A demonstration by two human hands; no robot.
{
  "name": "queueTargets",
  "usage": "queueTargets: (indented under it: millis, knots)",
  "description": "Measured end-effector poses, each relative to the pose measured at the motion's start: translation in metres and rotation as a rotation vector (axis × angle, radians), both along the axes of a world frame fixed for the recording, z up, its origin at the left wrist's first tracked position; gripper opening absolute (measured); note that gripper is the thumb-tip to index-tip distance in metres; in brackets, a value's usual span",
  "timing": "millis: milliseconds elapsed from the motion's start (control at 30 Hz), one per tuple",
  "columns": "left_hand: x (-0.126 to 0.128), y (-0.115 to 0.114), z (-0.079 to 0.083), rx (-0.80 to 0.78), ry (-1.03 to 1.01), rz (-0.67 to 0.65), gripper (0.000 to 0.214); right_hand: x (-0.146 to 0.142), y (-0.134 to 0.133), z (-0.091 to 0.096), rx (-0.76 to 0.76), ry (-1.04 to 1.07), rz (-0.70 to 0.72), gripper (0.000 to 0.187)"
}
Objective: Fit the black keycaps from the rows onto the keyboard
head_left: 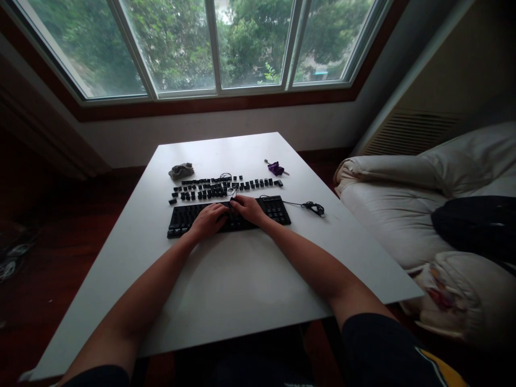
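A black computer keyboard (185, 219) lies across the white table in front of me. My left hand (208, 220) rests over its middle, fingers stretched forward and loosely apart on the keys. Close beside it, my right hand (248, 208) is closed in a pinch on a small dark tool with thin wire loops, which looks like a wire keycap puller (233, 191). Its lower part is hidden by my fingers. Just behind the keyboard, many loose black keycaps (209, 192) lie in uneven rows. The keys under both hands are hidden.
The keyboard's cable (313, 207) lies bundled at right on the white table (242, 279). Toward the back are a crumpled grey cloth (181, 171) and a purple item (276, 169) with a thin stick. A sofa (374, 209) with a black bag (475, 226) stands at right.
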State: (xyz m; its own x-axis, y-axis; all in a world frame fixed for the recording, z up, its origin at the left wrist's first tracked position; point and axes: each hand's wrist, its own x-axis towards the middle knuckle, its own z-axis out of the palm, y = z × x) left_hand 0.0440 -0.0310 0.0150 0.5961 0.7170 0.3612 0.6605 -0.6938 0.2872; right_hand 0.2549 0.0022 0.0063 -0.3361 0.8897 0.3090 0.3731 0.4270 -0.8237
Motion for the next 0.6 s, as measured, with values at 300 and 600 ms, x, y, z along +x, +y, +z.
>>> queueTargets:
  millis: [300,600]
  knots:
    - [-0.0003,0.0007,-0.0016,0.003,-0.008,0.002,0.023,-0.0001,0.0000,-0.0002,0.001,-0.001,0.001,0.027]
    - [-0.0004,0.0008,-0.0006,-0.002,-0.011,-0.004,0.025,0.0000,-0.0009,0.0023,-0.002,-0.020,0.000,0.028]
